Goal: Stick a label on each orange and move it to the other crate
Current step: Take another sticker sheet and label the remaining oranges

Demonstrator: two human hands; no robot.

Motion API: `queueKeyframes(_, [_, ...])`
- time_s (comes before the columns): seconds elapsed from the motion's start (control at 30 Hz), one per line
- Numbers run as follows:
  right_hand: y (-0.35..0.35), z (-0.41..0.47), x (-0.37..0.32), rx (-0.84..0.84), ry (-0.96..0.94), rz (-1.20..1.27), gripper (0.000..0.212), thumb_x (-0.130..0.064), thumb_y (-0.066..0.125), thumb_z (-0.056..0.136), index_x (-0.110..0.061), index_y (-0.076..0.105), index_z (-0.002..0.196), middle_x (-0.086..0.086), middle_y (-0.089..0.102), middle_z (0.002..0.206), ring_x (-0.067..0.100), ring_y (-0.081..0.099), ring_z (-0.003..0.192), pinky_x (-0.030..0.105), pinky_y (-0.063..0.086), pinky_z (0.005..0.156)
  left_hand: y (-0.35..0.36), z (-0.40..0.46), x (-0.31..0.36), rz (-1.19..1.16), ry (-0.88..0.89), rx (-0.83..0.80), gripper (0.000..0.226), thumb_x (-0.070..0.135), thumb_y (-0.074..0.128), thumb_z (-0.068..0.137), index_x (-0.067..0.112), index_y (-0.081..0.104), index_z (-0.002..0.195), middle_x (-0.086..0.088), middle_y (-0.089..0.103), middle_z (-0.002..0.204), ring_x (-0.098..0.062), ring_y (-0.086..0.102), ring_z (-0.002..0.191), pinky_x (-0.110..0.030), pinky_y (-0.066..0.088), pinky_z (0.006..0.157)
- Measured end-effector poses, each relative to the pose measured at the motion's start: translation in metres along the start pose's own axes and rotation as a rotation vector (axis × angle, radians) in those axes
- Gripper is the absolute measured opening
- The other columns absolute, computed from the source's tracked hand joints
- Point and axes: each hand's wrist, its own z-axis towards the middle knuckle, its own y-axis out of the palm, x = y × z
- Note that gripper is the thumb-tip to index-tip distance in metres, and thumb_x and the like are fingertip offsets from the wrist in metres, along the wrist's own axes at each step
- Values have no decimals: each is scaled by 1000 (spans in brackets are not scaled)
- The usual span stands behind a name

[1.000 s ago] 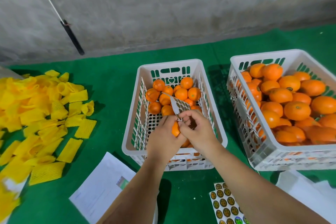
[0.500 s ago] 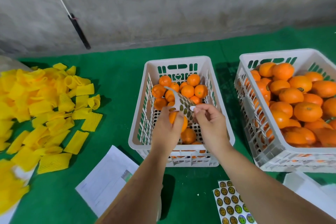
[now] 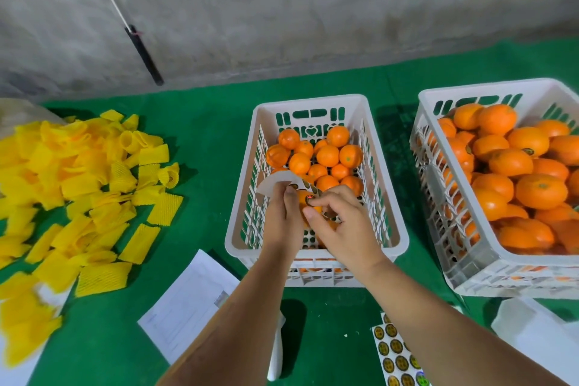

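Orange (image 3: 310, 208) sits above middle crate (image 3: 316, 257), gripped by left hand (image 3: 283, 222), which also pinches curled label backing strip (image 3: 282, 183). Round label (image 3: 309, 198) is on orange's top. Right hand (image 3: 343, 226) has fingers curled, index/thumb tips at label; whether it pinches label or only presses it can't be told. Middle crate holds approx. a dozen oranges at far end. Right crate (image 3: 488, 266) is heaped w/ oranges. Sticker sheet (image 3: 396, 354) lies on green counter (image 3: 203, 141) near front edge. Yellow foam nets (image 3: 81, 185) are piled at left.
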Motion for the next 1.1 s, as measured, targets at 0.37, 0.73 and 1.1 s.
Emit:
queueKeyframes(0.37, [4, 15, 0, -224, 398, 30, 50, -78, 20, 98, -44, 55, 108, -15, 46, 72, 16, 63, 86, 43, 51, 87, 1, -3, -2, -42, 162, -6, 18, 40, 38, 107, 34, 55, 104, 14, 58, 92, -15, 53, 81, -37, 47, 76])
queueKeyframes(0.73, [3, 12, -8, -174, 400, 20, 57, -86, 27, 93, -39, 55, 78, -8, 48, 59, 18, 54, 59, 56, 51, 68, -3, -6, 5, -176, 71, -5, 20, 29, 43, 102, 30, 56, 87, 15, 56, 77, -7, 48, 69, -22, 43, 61])
queueKeyframes(1.1, [-81, 21, 2, 368, 501, 614, 45, -52, 64, 99, -12, 62, 120, 11, 71, 85, 27, 67, 72, 35, 59, 67, -5, 2, -2, -17, -9, 238, 15, 32, 47, 112, 39, 51, 98, -7, 75, 87, -6, 73, 67, -24, 52, 57])
